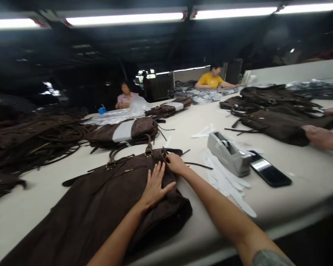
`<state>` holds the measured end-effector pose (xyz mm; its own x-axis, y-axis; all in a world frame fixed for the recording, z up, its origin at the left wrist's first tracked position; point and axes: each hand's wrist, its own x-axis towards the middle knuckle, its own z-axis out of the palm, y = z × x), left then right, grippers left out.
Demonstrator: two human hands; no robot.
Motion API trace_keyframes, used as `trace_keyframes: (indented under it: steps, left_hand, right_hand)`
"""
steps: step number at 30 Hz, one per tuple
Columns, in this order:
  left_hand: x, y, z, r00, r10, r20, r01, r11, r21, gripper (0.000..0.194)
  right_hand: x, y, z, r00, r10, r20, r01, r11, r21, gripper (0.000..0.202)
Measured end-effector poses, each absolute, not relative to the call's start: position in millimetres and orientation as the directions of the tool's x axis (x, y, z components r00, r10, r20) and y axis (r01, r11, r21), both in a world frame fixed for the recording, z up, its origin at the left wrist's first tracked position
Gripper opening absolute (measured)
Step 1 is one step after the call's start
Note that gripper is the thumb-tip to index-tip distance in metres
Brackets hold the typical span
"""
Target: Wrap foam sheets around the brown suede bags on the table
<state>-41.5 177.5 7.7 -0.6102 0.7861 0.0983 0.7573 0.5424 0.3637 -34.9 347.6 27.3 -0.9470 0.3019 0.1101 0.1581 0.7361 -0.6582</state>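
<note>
While co-workers sit at the far end of a long pale table (294,184), a person presses the left hand (154,184) flat, fingers spread, on a dark brown suede bag (100,207) lying near the table's front edge. The right hand (175,163) pinches the bag's top edge beside a brass buckle (148,151). Just right of the bag lie white gloves (224,181), a grey tape dispenser (229,153) and a black phone (269,171). More brown bags (277,118) are heaped at the far right, where another person's hand (320,136) rests on one. Loose brown straps (39,136) pile up at the left. Two seated people, one in a yellow shirt (209,79), work in the background.
</note>
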Motion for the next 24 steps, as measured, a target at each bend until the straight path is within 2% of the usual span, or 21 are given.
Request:
trace_keyframes:
  steps: [7, 9, 11, 12, 14, 17, 19, 24]
  left_hand:
    - [-47.8, 176.3, 2.4, -0.573, 0.803, 0.163, 0.792, 0.491, 0.362, 0.078]
    - [-47.0, 175.6, 4.0, -0.571, 0.807, 0.153, 0.794, 0.494, 0.354, 0.076]
    - [-46.3, 175.3, 5.8, -0.564, 0.812, 0.15, 0.8, 0.493, 0.341, 0.073]
    - [-46.1, 175.1, 6.6, -0.559, 0.815, 0.151, 0.804, 0.49, 0.336, 0.072]
    - [-45.9, 174.5, 7.6, -0.547, 0.824, 0.15, 0.813, 0.48, 0.33, 0.069]
    - [-45.7, 173.2, 7.8, -0.529, 0.837, 0.141, 0.824, 0.468, 0.318, 0.066]
    - [-45.2, 172.8, 7.2, -0.517, 0.846, 0.132, 0.834, 0.463, 0.301, 0.066]
    - [-44.3, 171.9, 5.3, -0.448, 0.892, 0.064, 0.872, 0.42, 0.25, 0.06]
  right_hand:
    - [-25.3, 396.4, 35.2, -0.784, 0.612, 0.107, 0.502, 0.725, -0.472, 0.033]
    - [-14.4, 401.6, 45.3, -0.745, 0.653, 0.137, 0.547, 0.715, -0.435, 0.032]
    - [-6.0, 398.1, 54.3, -0.725, 0.645, 0.242, 0.526, 0.745, -0.411, 0.029]
    - [-4.1, 393.5, 57.1, -0.721, 0.621, 0.308, 0.479, 0.768, -0.426, 0.029]
    - [-6.4, 381.4, 57.8, -0.747, 0.574, 0.337, 0.321, 0.754, -0.573, 0.03]
    - [-22.0, 364.4, 47.0, -0.871, 0.476, 0.124, 0.16, 0.513, -0.843, 0.025]
    - [-34.2, 358.2, 37.0, -0.919, 0.394, 0.007, 0.155, 0.377, -0.913, 0.023]
    - [-51.0, 365.0, 27.8, -0.962, 0.256, -0.094, 0.123, 0.1, -0.987, 0.024]
